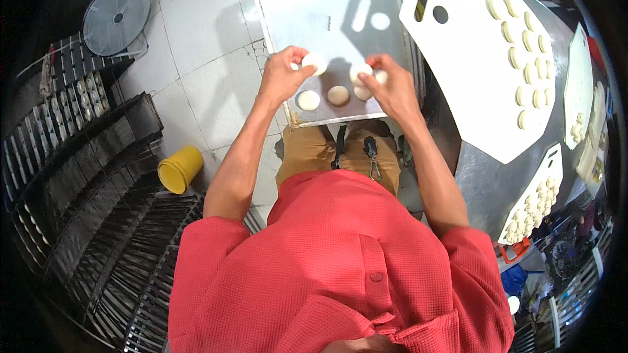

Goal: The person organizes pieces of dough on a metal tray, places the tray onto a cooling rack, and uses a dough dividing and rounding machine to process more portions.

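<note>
On the floor at the left sit a round fan [118,17] and a yellow bucket [179,168]. In the middle is a big metal tray [327,0]. Only a few dough rounds [338,95] lie on it, all at the near edge, so most of the tray looks bare. The left hand [281,78] reaches out and pinches one dough piece [314,61] over the tray. The right hand [389,88] reaches too, its fingers closed on another dough ball [360,72]. At the right, a white board [458,72] has many rounds waiting.
</note>
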The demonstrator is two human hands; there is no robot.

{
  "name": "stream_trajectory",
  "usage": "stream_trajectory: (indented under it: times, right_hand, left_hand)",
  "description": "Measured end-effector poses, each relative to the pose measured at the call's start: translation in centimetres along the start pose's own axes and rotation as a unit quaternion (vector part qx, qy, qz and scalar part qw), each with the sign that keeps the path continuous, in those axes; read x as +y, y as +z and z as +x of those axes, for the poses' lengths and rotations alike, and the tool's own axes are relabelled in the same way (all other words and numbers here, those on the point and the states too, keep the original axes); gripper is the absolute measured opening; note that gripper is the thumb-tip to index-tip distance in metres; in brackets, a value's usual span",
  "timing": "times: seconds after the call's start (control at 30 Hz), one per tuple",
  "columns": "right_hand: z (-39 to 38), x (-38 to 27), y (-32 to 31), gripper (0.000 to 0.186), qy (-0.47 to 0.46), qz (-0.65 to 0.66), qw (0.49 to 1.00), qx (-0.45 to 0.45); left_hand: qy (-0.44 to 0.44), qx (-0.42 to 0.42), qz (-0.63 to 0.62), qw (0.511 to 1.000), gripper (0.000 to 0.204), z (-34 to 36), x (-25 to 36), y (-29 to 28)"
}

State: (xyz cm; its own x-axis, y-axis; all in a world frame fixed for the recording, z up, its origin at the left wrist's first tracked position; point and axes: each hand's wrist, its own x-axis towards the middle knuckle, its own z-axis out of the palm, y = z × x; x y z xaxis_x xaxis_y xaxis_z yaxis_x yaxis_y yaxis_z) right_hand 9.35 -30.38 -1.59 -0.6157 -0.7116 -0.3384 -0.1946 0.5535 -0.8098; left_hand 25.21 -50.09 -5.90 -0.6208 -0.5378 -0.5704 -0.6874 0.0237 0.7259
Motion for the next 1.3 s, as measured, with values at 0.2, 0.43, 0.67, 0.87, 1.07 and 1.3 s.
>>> stream_trajectory:
  times: [0.2, 0.43, 0.67, 0.87, 1.07, 1.3]
  right_hand:
    - [6.0, 4.1, 6.4, 0.034, 0.002, -0.100, 0.995, -0.028]
    - [5.3, 3.5, 4.9, 0.039, 0.090, -0.087, 0.992, 0.014]
    - [5.1, 5.4, 1.8, 0.039, 0.071, -0.050, 0.996, 0.010]
    - [5.7, 9.8, 2.6, 0.035, -0.019, -0.168, 0.981, 0.100]
    - [-1.0, 3.7, 2.0, 0.033, -0.165, -0.165, 0.958, 0.164]
    - [-4.6, 8.2, -20.2, 0.024, -0.067, -0.247, 0.852, 0.457]
  left_hand:
    - [0.035, 0.063, 0.096, 0.993, 0.038, 1.9, -4.8, 0.4]
    - [0.091, 0.109, 0.062, 0.988, 0.044, 1.9, -5.3, -0.6]
    - [0.074, -0.003, 0.020, 0.997, 0.043, 7.2, -1.6, -3.9]
    - [0.295, 0.155, 0.198, 0.922, 0.030, 11.0, -4.4, -3.8]
    - [0.275, 0.203, 0.241, 0.908, 0.048, 8.6, -2.2, -3.0]
    - [0.507, 0.156, 0.144, 0.835, 0.035, 8.2, 22.0, 11.1]
